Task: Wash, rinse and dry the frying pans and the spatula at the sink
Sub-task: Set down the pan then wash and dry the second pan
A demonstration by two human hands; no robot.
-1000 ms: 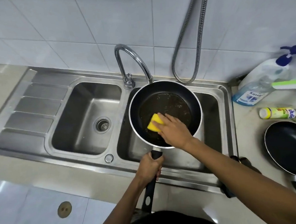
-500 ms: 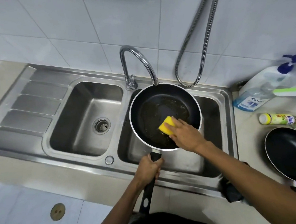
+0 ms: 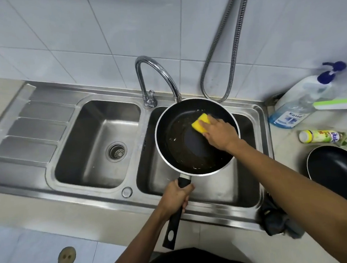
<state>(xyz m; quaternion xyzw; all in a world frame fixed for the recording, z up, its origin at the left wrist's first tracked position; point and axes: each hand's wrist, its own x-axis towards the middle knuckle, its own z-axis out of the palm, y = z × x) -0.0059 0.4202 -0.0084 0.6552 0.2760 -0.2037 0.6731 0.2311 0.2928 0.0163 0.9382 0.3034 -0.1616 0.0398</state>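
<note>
My left hand (image 3: 176,198) is gripping the frying pan (image 3: 181,143) handle for steadiness. My right hand (image 3: 220,134) is pressing the sponge (image 3: 200,123) flat-fingered, scrubbing.

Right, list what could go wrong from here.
Only the left hand holds the frying pan, by its handle, over the right basin; the right hand presses the sponge near the far rim, so the pan may tip and spill its greasy residue.
That far rim sits close to the tap spout and could knock it.
The right forearm passes near the second pan on the counter and might nudge it.
</note>
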